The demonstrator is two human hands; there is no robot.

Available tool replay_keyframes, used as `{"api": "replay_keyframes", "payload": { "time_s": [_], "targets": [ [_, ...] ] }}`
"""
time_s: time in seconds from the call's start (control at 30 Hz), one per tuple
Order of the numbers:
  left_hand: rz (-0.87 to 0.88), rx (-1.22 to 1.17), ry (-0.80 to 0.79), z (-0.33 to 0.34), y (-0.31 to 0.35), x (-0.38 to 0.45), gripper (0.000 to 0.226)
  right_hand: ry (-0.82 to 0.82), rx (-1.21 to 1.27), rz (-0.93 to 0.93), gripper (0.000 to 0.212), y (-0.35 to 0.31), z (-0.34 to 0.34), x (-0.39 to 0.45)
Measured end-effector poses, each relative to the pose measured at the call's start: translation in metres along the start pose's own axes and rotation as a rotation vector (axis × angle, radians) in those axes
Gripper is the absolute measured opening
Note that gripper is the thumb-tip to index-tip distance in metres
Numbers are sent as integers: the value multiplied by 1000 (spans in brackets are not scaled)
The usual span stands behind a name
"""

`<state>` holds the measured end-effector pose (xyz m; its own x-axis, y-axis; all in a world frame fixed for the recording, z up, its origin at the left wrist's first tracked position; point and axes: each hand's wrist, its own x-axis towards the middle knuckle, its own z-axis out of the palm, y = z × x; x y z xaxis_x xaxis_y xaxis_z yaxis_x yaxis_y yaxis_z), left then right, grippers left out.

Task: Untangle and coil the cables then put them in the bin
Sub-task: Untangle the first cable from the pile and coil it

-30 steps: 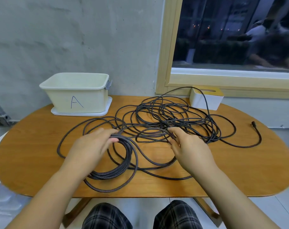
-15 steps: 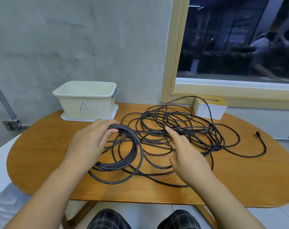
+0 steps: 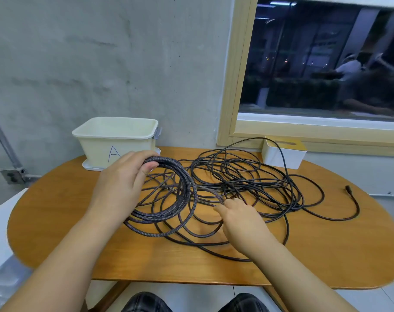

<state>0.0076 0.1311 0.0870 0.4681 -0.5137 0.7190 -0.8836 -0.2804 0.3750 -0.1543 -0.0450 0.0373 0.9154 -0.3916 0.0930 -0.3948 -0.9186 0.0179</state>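
My left hand (image 3: pixel 121 185) grips the top of a coil of thick braided dark cable (image 3: pixel 180 203), lifted on edge above the wooden table (image 3: pixel 326 251). My right hand (image 3: pixel 241 221) lies low over the table and pinches the braided strand that leads from the coil. Behind the hands sprawls a tangle of thin black cable (image 3: pixel 247 176); one end with a plug (image 3: pixel 347 188) trails to the right. The cream bin (image 3: pixel 115 140) marked "A" stands at the back left, and no cable shows in it.
A white box with a yellow lid (image 3: pixel 284 154) sits at the back right under the window, with one thin cable looped over it. A grey wall rises behind the table. A white object (image 3: pixel 2 244) stands at the left edge.
My left hand has raised the coil and carried it toward the bin. My right hand has drawn back toward me along the braided strand. The camera has tilted up.
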Motion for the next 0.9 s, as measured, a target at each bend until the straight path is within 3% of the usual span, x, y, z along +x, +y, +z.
{"api": "replay_keyframes", "payload": {
  "time_s": [0.3,0.43,0.7,0.9],
  "targets": [
    [4,8,-31,-3,-20,-15,40,156,99,5,26,-2,4,22],
    [-5,18,-57,4,-29,-18,38,105,345,118,43,-4,7,33],
    [-39,-10,-122,13,-36,-22,35,49,262,58,48,-11,1,54],
    [-2,12,-124,12,-38,-21,34,-33,403,69,25,-13,0,66]
  ]
}}
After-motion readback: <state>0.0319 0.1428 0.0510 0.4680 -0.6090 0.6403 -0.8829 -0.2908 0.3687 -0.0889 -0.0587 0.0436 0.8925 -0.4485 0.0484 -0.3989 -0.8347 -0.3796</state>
